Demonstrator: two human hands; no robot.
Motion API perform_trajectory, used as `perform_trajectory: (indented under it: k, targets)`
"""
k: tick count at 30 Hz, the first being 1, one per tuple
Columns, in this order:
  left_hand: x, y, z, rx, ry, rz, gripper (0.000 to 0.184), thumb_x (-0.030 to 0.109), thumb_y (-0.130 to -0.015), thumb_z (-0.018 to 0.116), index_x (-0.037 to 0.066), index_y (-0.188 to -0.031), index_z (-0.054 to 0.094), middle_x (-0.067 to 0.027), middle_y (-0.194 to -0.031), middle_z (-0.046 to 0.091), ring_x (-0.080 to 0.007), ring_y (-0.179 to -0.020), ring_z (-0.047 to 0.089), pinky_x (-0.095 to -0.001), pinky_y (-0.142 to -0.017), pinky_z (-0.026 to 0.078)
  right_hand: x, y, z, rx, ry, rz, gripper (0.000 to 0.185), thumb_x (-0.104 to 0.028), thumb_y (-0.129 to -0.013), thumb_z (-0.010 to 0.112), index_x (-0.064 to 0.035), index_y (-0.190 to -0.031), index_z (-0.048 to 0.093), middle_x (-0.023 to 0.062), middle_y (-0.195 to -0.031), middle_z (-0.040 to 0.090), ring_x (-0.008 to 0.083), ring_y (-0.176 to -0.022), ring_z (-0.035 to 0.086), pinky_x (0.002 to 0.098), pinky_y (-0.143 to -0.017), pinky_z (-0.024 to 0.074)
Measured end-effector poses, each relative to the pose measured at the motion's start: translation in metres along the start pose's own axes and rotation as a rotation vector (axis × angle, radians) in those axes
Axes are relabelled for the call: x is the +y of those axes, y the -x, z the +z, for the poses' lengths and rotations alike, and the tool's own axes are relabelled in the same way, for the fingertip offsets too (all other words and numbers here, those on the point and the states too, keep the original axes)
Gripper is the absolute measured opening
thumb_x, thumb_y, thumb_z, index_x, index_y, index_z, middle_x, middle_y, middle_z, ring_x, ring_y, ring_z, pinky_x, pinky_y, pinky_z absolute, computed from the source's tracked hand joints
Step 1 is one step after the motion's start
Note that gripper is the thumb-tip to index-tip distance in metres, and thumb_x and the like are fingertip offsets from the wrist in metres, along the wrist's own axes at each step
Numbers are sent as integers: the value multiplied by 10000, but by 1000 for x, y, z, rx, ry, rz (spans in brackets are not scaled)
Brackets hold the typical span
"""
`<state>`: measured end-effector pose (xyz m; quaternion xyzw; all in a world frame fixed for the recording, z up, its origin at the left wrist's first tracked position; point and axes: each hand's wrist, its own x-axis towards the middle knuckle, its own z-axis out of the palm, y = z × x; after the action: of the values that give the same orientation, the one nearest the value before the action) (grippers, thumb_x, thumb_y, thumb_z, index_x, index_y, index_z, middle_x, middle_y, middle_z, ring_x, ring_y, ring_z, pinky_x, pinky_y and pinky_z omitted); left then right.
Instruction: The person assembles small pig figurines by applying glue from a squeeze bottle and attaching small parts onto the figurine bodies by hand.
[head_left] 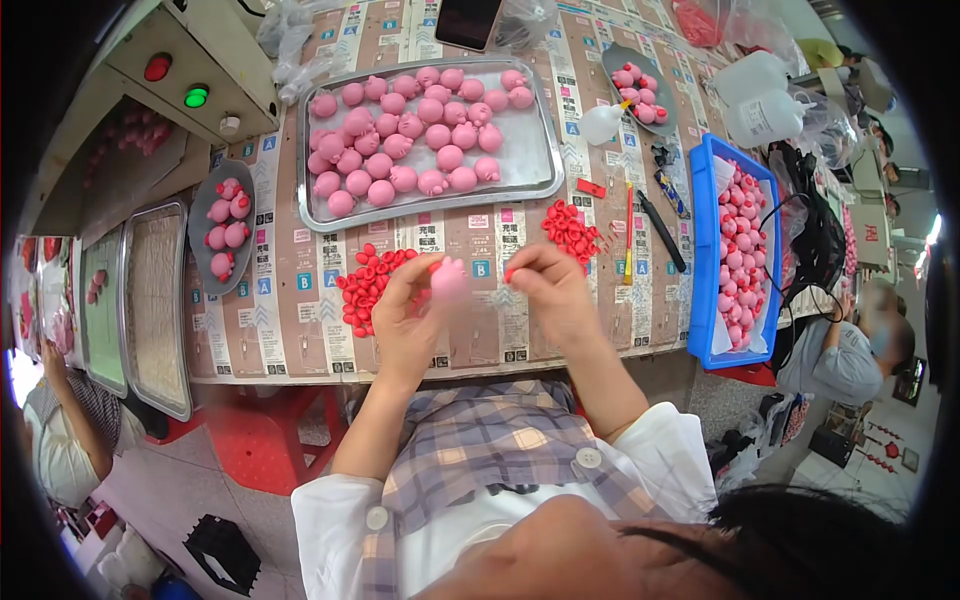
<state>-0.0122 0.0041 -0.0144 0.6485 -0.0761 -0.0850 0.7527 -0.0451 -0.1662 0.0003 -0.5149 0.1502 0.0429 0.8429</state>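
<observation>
My left hand is closed around a round pink toy figure, which is slightly blurred. A bit of red shows at the figure's edge by my fingertips. Facing it, a short gap away, my right hand pinches a small red piece. Beside my left hand lies a pile of red cup-shaped pieces. Another heap of red pieces is just beyond my right hand. Farther back, a metal tray holds many pink figures without visible red parts.
Oval grey dishes hold pink-and-red figures. At right stands a blue crate of them, near a black-handled tool and a squeeze bottle. A machine with a green light is at left. Other people sit on both sides.
</observation>
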Motion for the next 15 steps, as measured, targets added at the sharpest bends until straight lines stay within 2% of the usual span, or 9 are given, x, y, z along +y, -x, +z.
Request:
perform_trajectory:
  k: [3, 5, 9, 15]
  targets:
    - [-3, 3, 1, -14, 241, -22, 471, -43, -687, 632, 25, -1102, 419, -73, -1021, 512, -150, -894, 533, -261, -794, 436, 21, 3, 17, -50, -404, 239, 103, -79, -783, 572, -71, -880, 542, -5, -794, 560, 73, -727, 510, 208, -632, 401]
    - [-5, 7, 0, 5, 154, 58, 467, -46, -691, 627, 24, -1099, 411, -77, -1012, 515, -157, -893, 535, -266, -786, 440, 24, 1, 27, -88, -596, 340, 117, -102, -792, 568, -77, -900, 532, -12, -788, 554, 71, -710, 498, 199, -611, 387]
    - [-17, 8, 1, 58, 121, 229, 444, -40, -705, 622, 26, -1088, 407, -85, -998, 517, -155, -891, 535, -265, -774, 446, 23, 2, 41, -39, -590, 399, 139, -133, -799, 568, -72, -918, 527, -11, -761, 534, 78, -681, 479, 198, -584, 372]
    - [-15, 7, 2, 102, 147, 190, 431, -27, -723, 613, 32, -1093, 401, -93, -985, 526, -144, -875, 537, -246, -753, 446, 24, 6, 50, -67, -656, 489, 152, -148, -802, 568, -54, -914, 529, -6, -730, 515, 75, -652, 469, 189, -582, 380]
